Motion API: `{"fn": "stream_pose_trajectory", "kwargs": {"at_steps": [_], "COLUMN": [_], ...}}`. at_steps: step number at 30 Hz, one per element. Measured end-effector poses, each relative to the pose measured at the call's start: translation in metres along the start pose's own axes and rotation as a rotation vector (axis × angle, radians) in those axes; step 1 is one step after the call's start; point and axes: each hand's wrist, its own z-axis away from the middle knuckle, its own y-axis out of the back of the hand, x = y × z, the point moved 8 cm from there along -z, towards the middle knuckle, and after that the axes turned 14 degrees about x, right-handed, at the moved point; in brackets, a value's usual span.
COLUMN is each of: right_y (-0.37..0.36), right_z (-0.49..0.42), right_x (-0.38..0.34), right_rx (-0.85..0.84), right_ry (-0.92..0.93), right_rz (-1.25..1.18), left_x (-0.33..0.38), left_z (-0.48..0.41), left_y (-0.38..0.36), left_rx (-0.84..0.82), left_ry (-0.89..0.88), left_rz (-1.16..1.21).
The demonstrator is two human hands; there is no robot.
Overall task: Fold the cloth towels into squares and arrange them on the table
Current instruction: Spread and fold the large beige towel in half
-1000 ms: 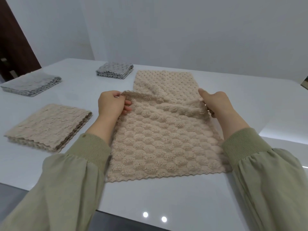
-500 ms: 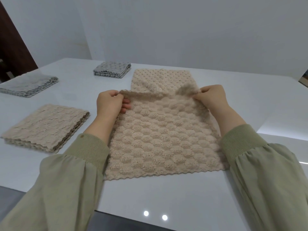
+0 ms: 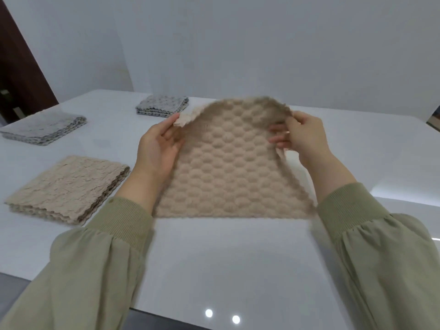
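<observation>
On the white table (image 3: 238,258), the beige towel (image 3: 226,167) is mid-fold, its near edge resting on the surface and its far edge raised. Next, we judge, the raised edge must be laid over with the corners matched. Our left hand (image 3: 158,146) and right hand (image 3: 304,136) each pinch a top corner, palms turned inward.

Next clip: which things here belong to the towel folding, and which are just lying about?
Part of the job:
beige towel, its raised edge held by the left hand and right hand
folded beige towel
grey towel at far left
grey towel at the back
table

Just there:
dark door
wall
</observation>
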Motion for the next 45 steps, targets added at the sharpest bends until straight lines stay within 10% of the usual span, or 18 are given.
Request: {"fn": "stream_pose_trajectory", "kwargs": {"at_steps": [5,15,24,45], "right_y": [0.003,0.019,0.044,0.043], "right_z": [0.006,0.036,0.054,0.060], "right_x": [0.023,0.052,0.033,0.039], "right_rx": [0.177,0.165,0.177,0.082], "right_ry": [0.174,-0.195,0.209,0.320], "right_rz": [0.123,-0.188,0.354,0.711], "left_x": [-0.011,-0.004,0.016,0.018], "left_z": [-0.006,0.019,0.046,0.064], "left_y": [0.025,0.042,0.038,0.034], "left_rx": [0.155,0.208,0.115,-0.049], "left_ry": [0.048,0.012,-0.210,-0.463], "left_rz": [-0.161,-0.560,-0.899,-1.448]}}
